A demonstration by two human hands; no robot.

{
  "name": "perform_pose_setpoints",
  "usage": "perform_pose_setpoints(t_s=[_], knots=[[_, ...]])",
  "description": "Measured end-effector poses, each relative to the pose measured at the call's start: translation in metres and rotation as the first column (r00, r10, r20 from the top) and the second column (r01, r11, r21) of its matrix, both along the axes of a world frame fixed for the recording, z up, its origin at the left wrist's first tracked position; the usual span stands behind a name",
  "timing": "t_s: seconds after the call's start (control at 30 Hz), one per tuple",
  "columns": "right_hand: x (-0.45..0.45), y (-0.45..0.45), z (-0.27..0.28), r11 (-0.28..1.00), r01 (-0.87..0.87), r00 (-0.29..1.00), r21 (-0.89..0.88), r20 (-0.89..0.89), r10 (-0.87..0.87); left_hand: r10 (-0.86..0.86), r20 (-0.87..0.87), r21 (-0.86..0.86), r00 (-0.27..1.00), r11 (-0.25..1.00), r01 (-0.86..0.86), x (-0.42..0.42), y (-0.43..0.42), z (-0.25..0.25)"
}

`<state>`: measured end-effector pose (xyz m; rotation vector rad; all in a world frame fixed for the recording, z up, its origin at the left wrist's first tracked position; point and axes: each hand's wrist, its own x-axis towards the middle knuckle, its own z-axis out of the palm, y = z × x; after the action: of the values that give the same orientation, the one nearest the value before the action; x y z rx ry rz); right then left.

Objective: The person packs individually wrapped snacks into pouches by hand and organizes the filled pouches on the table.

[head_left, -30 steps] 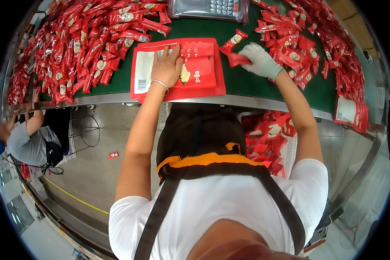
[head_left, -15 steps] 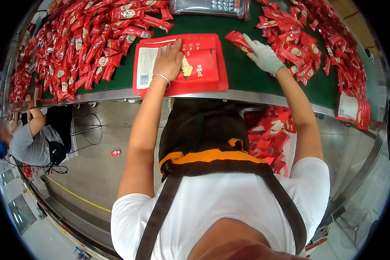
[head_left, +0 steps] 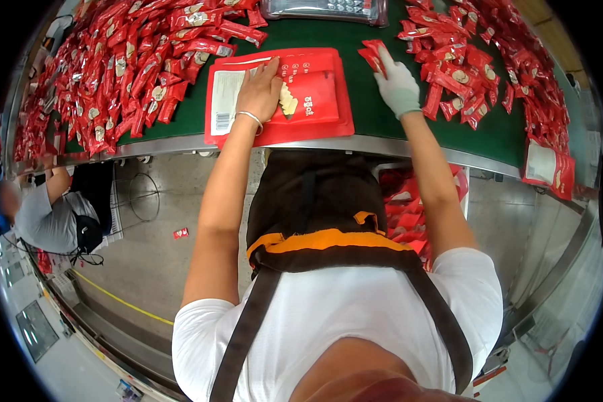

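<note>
A stack of flat red pouches lies near the front edge of the green table, the top one printed with a white label and barcode. My bare left hand rests flat on it, fingers extended, a bangle at the wrist. Beside the stack, my right hand wears a pale glove and has its fingers closed over small red packets. How many it holds I cannot tell. To the right of that hand lies a loose pile of similar packets.
A large heap of red packets covers the left side. A scale with a keypad stands at the back. Another pouch hangs at the right edge. Below the table is a container of red wrappers. A person sits at far left.
My right hand has shifted left and turned more upright, away from the right pile, with the packets still at its fingers. My left hand stays on the pouches.
</note>
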<state>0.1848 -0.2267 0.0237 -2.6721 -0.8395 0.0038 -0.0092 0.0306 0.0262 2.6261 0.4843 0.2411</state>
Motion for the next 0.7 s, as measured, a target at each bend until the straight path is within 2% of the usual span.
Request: perform_pose_setpoints(t_s=[0.07, 0.13, 0.17, 0.2, 0.27, 0.3, 0.33, 0.37, 0.4, 0.43, 0.47, 0.5, 0.53, 0.57, 0.6, 0.67, 0.7], knots=[[-0.021, -0.025, 0.015, 0.984, -0.112, 0.992, 0.139, -0.036, 0.118, 0.001, -0.002, -0.025, 1.0, 1.0, -0.002, -0.001, 0.002, -0.003], [-0.04, -0.029, 0.03, 0.969, -0.184, 0.971, 0.168, -0.121, 0.205, 0.01, 0.003, -0.051, 1.0, 0.999, -0.01, 0.001, 0.003, -0.004], [-0.052, -0.031, 0.023, 0.852, -0.43, 0.888, 0.298, -0.031, 0.459, 0.023, 0.02, -0.042, 1.0, 0.999, -0.022, 0.001, 0.002, -0.004], [-0.052, -0.023, 0.018, 0.811, -0.513, 0.849, 0.282, 0.031, 0.527, 0.023, 0.029, -0.03, 0.999, 0.999, -0.022, -0.001, 0.001, -0.004], [-0.049, 0.006, 0.012, 0.76, -0.583, 0.801, 0.288, 0.046, 0.597, 0.017, -0.004, -0.004, 1.0, 1.0, -0.017, -0.001, -0.005, -0.002], [-0.042, 0.023, 0.004, 0.758, -0.583, 0.801, 0.292, 0.052, 0.597, -0.013, -0.01, 0.08, 1.0, 0.997, 0.014, -0.001, -0.006, -0.006], [-0.032, 0.043, -0.009, 0.735, -0.646, 0.764, 0.206, 0.171, 0.623, -0.035, -0.017, 0.166, 0.999, 0.985, 0.037, -0.001, -0.004, -0.006], [-0.025, 0.057, -0.027, 0.718, -0.687, 0.715, 0.109, 0.276, 0.643, -0.034, -0.057, 0.131, 0.998, 0.991, 0.041, -0.001, -0.005, -0.001], [-0.02, 0.073, -0.053, 0.714, -0.691, 0.711, 0.111, 0.279, 0.645, -0.028, -0.056, 0.135, 0.998, 0.99, 0.035, -0.001, -0.005, -0.003], [-0.017, 0.091, -0.083, 0.692, -0.596, 0.742, 0.407, -0.049, 0.668, -0.039, -0.037, 0.171, 0.999, 0.984, 0.045, -0.001, -0.004, -0.005], [-0.014, 0.104, -0.098, 0.682, -0.38, 0.632, 0.625, -0.363, 0.685, -0.06, -0.017, 0.201, 0.998, 0.978, 0.062, -0.001, -0.005, -0.008], [-0.006, 0.122, -0.09, 0.603, -0.674, 0.53, 0.428, -0.29, 0.797, -0.032, -0.011, 0.175, 0.999, 0.984, 0.033, -0.001, -0.004, -0.009], [0.004, 0.13, -0.074, 0.454, -0.874, 0.406, 0.172, -0.254, 0.878, -0.05, -0.006, 0.176, 0.999, 0.983, 0.05, 0.005, -0.007, -0.006], [-0.003, 0.135, -0.067, 0.454, -0.874, 0.406, 0.173, -0.253, 0.878, 0.021, -0.01, 0.234, 1.0, 0.972, -0.018, 0.001, -0.008, -0.004], [-0.011, 0.129, -0.061, 0.509, -0.841, 0.474, 0.185, -0.202, 0.857, 0.07, -0.008, 0.286, 0.998, 0.956, -0.065, 0.001, -0.011, -0.002], [-0.033, 0.106, -0.05, 0.617, -0.756, 0.611, 0.219, -0.105, 0.785, 0.045, 0.033, 0.311, 0.998, 0.949, -0.053, -0.009, -0.008, -0.003], [-0.041, 0.1, -0.046, 0.662, -0.712, 0.67, 0.233, -0.056, 0.741, 0.038, -0.011, 0.303, 0.999, 0.953, -0.033, -0.01, -0.008, -0.003]])
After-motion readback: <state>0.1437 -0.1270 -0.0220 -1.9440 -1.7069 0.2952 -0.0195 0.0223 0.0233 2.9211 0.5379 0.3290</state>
